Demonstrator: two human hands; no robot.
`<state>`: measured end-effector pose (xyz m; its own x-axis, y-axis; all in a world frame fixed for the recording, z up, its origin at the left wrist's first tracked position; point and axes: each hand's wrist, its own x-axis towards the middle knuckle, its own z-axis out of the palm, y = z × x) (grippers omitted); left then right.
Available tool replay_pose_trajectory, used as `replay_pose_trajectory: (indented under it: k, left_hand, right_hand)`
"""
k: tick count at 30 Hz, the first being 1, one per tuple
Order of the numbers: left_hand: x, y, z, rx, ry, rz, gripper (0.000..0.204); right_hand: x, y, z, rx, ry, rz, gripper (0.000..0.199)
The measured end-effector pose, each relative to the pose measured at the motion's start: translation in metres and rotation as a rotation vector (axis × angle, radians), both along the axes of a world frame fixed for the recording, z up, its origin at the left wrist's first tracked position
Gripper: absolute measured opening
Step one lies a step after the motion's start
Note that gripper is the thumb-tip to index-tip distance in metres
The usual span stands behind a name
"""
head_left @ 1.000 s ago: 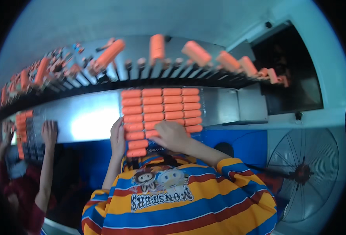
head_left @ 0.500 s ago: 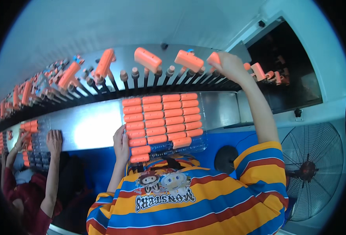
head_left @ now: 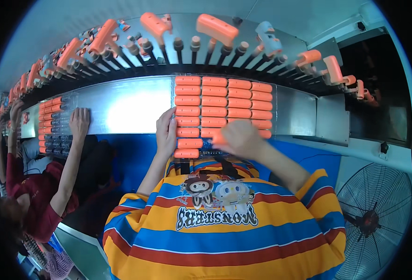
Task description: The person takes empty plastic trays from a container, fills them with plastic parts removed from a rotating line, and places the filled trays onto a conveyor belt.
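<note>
In front of me lies a clear plastic tray (head_left: 274,116) with rows of orange, rounded oblong plastic pieces (head_left: 214,101). My left hand (head_left: 166,132) rests at the tray's left edge, fingers against the edge and the end pieces, so it steadies or grips the tray there. Over the near part of the tray, my right hand (head_left: 241,137) is closed around an orange piece (head_left: 219,138), one end of which sticks out to the left. The back of this hand hides several tray places. Two orange pieces (head_left: 187,153) sit at the near left corner.
Behind the tray runs a rack of dark upright pegs (head_left: 194,49), some bearing orange pieces (head_left: 217,29) and one a grey-blue piece (head_left: 267,38). A metal ledge (head_left: 131,109) stretches left toward a co-worker's hand (head_left: 79,122) and another tray. A fan (head_left: 368,223) stands at right.
My right hand has come from the rack down to the tray with an orange piece. A grey-blue piece now shows on the rack near where orange ones were. The view has shifted.
</note>
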<state>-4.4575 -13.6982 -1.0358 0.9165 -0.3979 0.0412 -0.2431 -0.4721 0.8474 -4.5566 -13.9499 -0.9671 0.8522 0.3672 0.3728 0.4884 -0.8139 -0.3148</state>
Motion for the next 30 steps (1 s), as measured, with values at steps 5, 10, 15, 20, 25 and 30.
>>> replay_pose_trajectory:
  k: [5,10,15,20,25,30]
  left_hand:
    - [0.006,0.012,-0.013,-0.025,0.038,0.026,0.036]
    - [0.005,0.012,-0.013,-0.068,0.020,-0.003,0.036]
    - [0.000,0.013,-0.006,-0.103,0.030,0.005,0.036]
    - [0.001,0.009,-0.009,-0.065,0.004,-0.001,0.036]
    - [0.007,0.004,-0.003,-0.037,0.003,0.007,0.036]
    - [0.008,0.004,0.000,-0.038,-0.008,0.016,0.036]
  right_hand:
    - [-0.015,0.046,-0.050,-0.013,0.153,-0.067,0.046]
    - [-0.004,-0.031,0.004,-0.027,-0.090,-0.327,0.041]
    - [0.005,-0.173,0.109,-0.066,-0.317,-1.004,0.029]
    - [0.034,-0.246,0.116,0.258,0.356,-1.200,0.065]
    - [0.094,-0.240,0.138,0.136,0.722,-1.015,0.046]
    - [0.114,-0.203,0.148,0.265,0.880,-0.847,0.045]
